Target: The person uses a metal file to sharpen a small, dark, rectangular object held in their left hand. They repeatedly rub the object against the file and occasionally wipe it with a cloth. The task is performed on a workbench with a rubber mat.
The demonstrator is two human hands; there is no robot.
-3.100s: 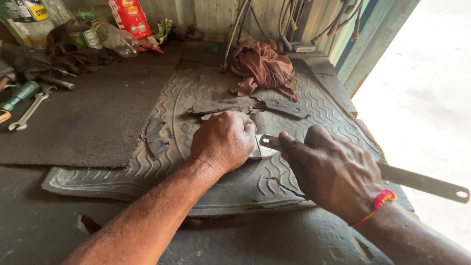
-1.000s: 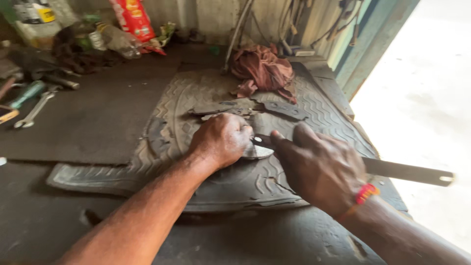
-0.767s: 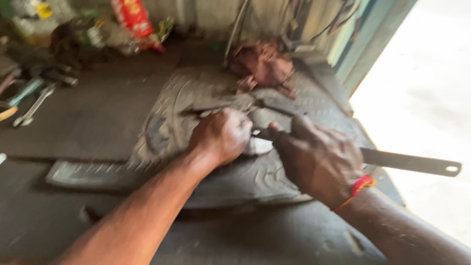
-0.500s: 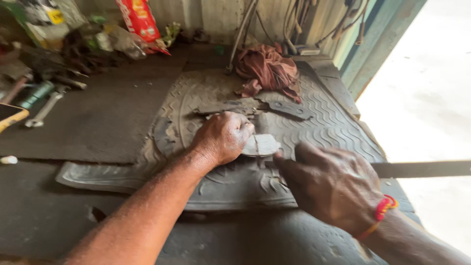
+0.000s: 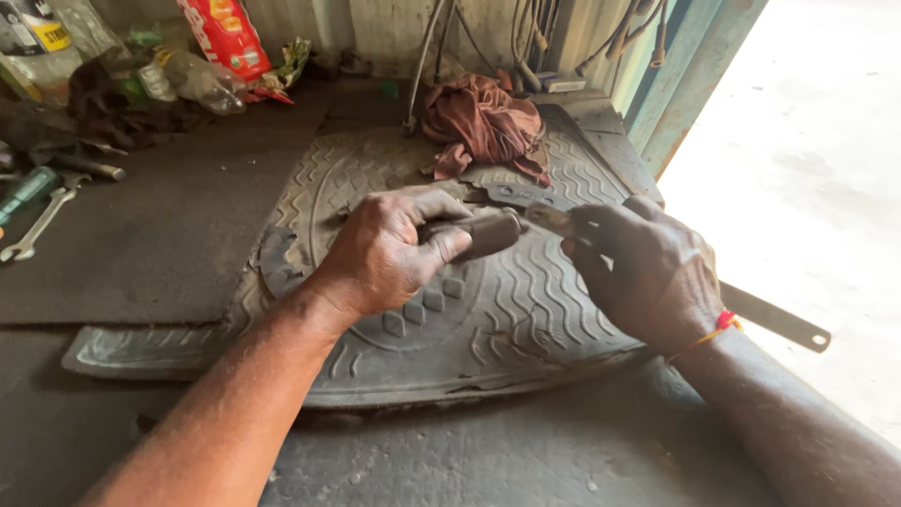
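My left hand (image 5: 394,249) grips a small flat piece of dark rubber (image 5: 483,233), lifted just above a ribbed rubber mat (image 5: 526,319). My right hand (image 5: 643,272) is closed around a long thin metal blade (image 5: 774,317). The blade's near tip (image 5: 549,218) meets the end of the rubber piece, and its far end with a hole sticks out to the right past my wrist. Both hands hover over the middle of the mat.
A crumpled brown rag (image 5: 483,122) lies at the mat's far edge. Loose rubber scraps (image 5: 277,258) sit on the mat's left. A spanner (image 5: 38,225), a screwdriver (image 5: 28,188), bottles and a red packet (image 5: 225,38) crowd the far left. A door opening is at right.
The rubber piece, pressed down on the mat before, is now lifted in my left hand. My right hand has drawn the blade back and brought its tip to the piece's end.
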